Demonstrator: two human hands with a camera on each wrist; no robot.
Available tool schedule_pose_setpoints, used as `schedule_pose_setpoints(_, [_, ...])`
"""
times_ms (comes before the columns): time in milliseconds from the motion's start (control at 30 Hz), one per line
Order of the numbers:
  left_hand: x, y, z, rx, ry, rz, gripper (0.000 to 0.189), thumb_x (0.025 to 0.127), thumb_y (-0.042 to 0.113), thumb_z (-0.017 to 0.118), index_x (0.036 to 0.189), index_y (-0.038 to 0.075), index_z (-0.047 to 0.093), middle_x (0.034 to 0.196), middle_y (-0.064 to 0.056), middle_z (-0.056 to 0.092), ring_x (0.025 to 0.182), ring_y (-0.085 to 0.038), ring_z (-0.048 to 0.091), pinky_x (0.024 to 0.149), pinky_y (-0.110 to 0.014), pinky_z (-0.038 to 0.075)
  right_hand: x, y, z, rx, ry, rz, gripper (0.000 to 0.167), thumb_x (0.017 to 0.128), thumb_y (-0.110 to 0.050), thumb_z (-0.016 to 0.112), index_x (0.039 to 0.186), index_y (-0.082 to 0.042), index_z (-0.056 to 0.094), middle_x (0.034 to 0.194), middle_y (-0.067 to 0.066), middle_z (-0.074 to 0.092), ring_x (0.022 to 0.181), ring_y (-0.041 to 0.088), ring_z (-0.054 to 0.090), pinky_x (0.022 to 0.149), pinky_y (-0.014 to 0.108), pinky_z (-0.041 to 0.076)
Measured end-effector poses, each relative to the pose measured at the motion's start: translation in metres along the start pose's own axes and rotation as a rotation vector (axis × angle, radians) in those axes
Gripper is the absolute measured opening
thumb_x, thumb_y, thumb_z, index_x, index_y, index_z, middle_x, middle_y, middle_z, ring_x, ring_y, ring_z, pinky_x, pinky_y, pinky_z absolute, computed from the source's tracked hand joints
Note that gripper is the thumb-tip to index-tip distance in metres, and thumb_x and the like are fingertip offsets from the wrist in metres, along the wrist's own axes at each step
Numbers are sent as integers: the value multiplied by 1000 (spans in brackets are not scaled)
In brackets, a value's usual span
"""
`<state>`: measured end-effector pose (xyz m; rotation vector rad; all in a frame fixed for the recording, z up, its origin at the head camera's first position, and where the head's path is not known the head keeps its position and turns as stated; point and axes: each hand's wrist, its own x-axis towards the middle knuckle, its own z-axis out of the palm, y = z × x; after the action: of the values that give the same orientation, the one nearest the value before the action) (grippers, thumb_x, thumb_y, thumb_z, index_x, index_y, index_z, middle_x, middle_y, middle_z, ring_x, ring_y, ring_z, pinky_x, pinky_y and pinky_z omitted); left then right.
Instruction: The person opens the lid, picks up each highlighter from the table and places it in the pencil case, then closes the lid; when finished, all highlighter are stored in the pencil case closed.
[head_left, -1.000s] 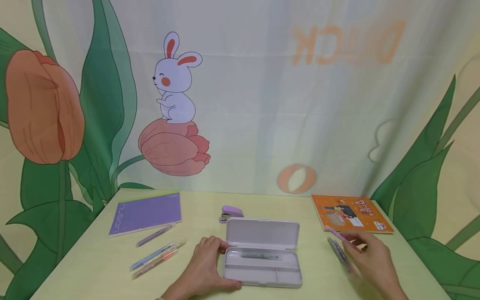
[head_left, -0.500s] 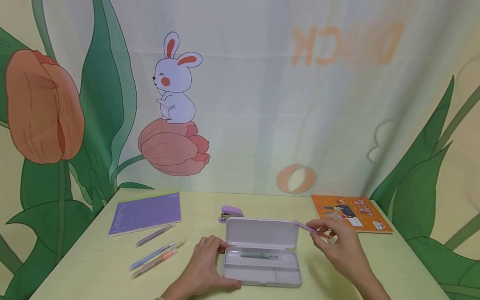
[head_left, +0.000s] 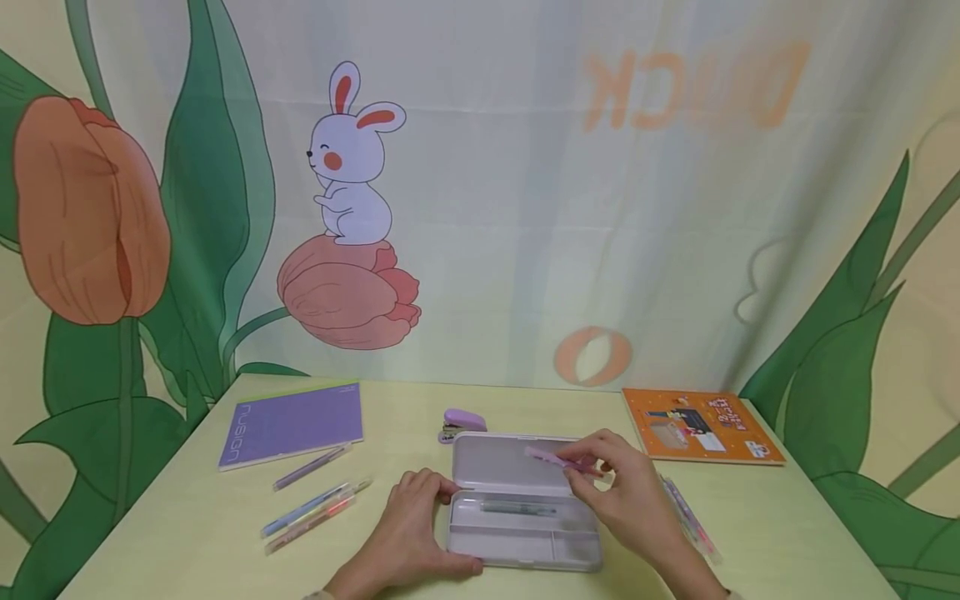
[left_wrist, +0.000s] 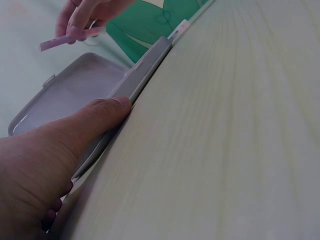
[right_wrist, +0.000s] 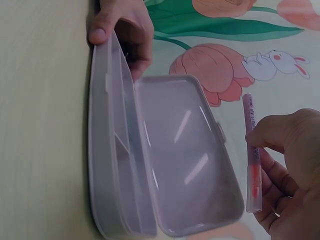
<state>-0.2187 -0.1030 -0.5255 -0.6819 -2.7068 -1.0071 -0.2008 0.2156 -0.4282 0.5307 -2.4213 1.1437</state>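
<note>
1. Pale yellow tabletop (head_left: 187,542) spreads before me, backed by a curtain (head_left: 487,250) printed with a rabbit and tulips.
2. My right hand (head_left: 630,496) pinches a pink pen (head_left: 550,457) between thumb and fingers, up in the air in front of the raised lid (head_left: 487,462) of the pencil case (head_left: 502,547).
3. My left hand (head_left: 412,525) grips the case's left end, thumb on its near edge.
4. Inside the case, which rests on the table between my hands, a green pen (head_left: 517,509) lies in the back compartment.
5. Beside my right wrist lie more pens (head_left: 697,525).
6. Behind the case's left corner sits a purple stapler (head_left: 467,420).
7. To my left are a blue pen (head_left: 300,512), an orange-tipped pen (head_left: 309,527) and a purple pen (head_left: 310,467), with a purple notebook (head_left: 300,422) beyond.
8. At the far right lies an orange book (head_left: 712,425).
</note>
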Motion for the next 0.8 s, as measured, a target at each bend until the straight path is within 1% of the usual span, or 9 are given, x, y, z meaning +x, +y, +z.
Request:
schedule_pose_setpoints(133, [0, 0, 0, -1, -1, 0, 95, 59, 77, 99, 126, 20, 64, 112, 14, 60, 111, -10, 48, 105, -47, 46, 0, -2, 15, 31, -29, -6, 39, 88, 5, 90, 105, -29, 84, 97, -13, 70, 85, 12, 65, 75, 29, 55])
schedule_pose_setpoints(233, [1, 0, 0, 1, -4, 1, 95, 59, 77, 99, 126, 20, 64, 112, 13, 60, 111, -10, 48, 105, -47, 46, -1, -1, 26, 31, -60, -12, 37, 87, 5, 91, 103, -27, 84, 96, -14, 71, 85, 9, 65, 74, 28, 55])
schedule_pose_setpoints(367, [2, 0, -1, 6, -7, 3, 96, 59, 78, 98, 127, 20, 64, 113, 13, 60, 111, -10, 48, 105, -46, 46, -4, 2, 38, 24, -113, 15, 36, 87, 4, 90, 104, -27, 85, 97, -15, 71, 87, 9, 67, 77, 28, 56])
schedule_pose_setpoints(500, [2, 1, -2, 10, -10, 3, 95, 59, 78, 98, 126, 20, 63, 113, 14, 60, 111, -10, 48, 104, -46, 46, -7, 4, 46, 32, -165, 64, 35, 88, 3, 89, 104, -28, 85, 98, -15, 70, 91, 9, 67, 79, 28, 57])
schedule_pose_setpoints(600, [2, 2, -2, 15, -3, 8, 94, 59, 78, 98, 126, 21, 63, 112, 14, 59, 111, -10, 47, 103, -45, 46, -9, 6, 50, 38, -195, 83, 31, 89, 2, 89, 104, -25, 85, 99, -12, 71, 93, 10, 68, 81, 28, 60])
schedule_pose_setpoints(700, [1, 2, -2, 21, 8, 20, 94, 60, 77, 98, 126, 20, 63, 112, 13, 60, 110, -10, 48, 101, -44, 47, -11, 8, 52, 21, -207, 90, 28, 88, 2, 89, 105, -20, 85, 101, -9, 72, 95, 12, 67, 84, 29, 61])
schedule_pose_setpoints(800, [0, 1, -2, 21, 7, 19, 94, 60, 77, 98, 126, 19, 64, 112, 13, 60, 110, -10, 48, 102, -44, 47, -11, 10, 52, -6, -201, 89, 26, 88, 1, 89, 106, -18, 85, 102, -7, 74, 96, 13, 67, 86, 31, 60])
